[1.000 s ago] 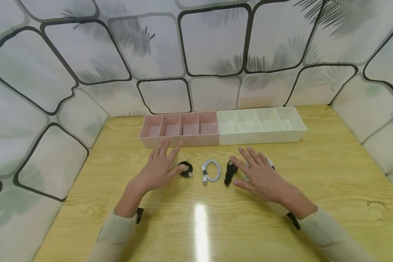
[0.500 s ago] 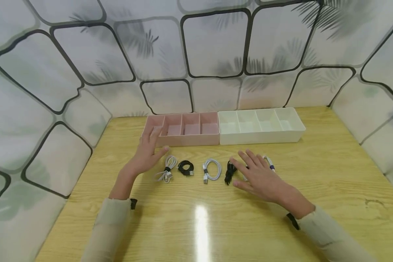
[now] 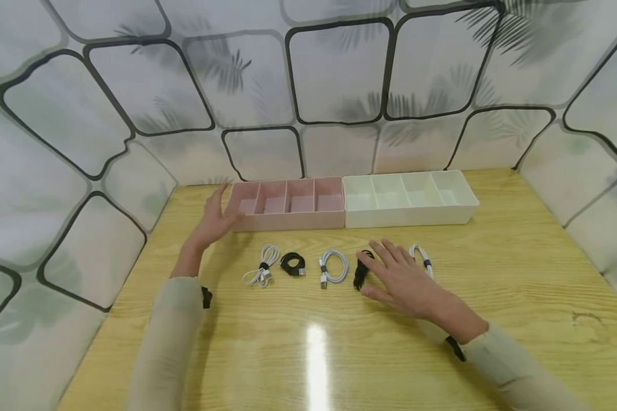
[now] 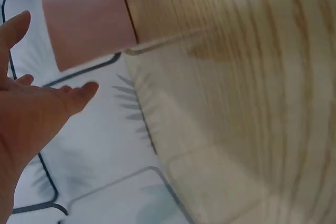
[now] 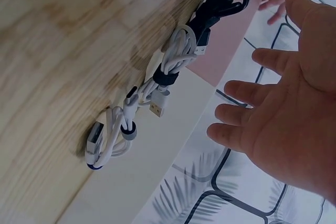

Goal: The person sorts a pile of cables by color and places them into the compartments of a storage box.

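My left hand point(image 3: 212, 224) is at the left end of the pink divided box point(image 3: 298, 221), fingers spread and thumb by its front corner. Whether it touches the box I cannot tell. My right hand point(image 3: 408, 282) hovers palm down over the cables, fingers straight, holding nothing. Left to right lie a white cable with a black tie point(image 3: 263, 266), a black coiled cable point(image 3: 283, 264), a pale coiled cable point(image 3: 346, 267), a black bundled cable point(image 3: 360, 275) and a white cable with a blue tie point(image 3: 427, 262). Another white cable point(image 5: 178, 51), mostly hidden by my right hand in the head view, shows in the right wrist view.
A white divided box point(image 3: 411, 216) stands end to end with the pink one near the back of the wooden table point(image 3: 267, 354). Patterned fabric walls point(image 3: 339, 74) rise behind and at both sides.
My left hand has moved left and away from above the cables to the pink box's left end, uncovering the white cable with the black tie. My right hand has barely shifted.
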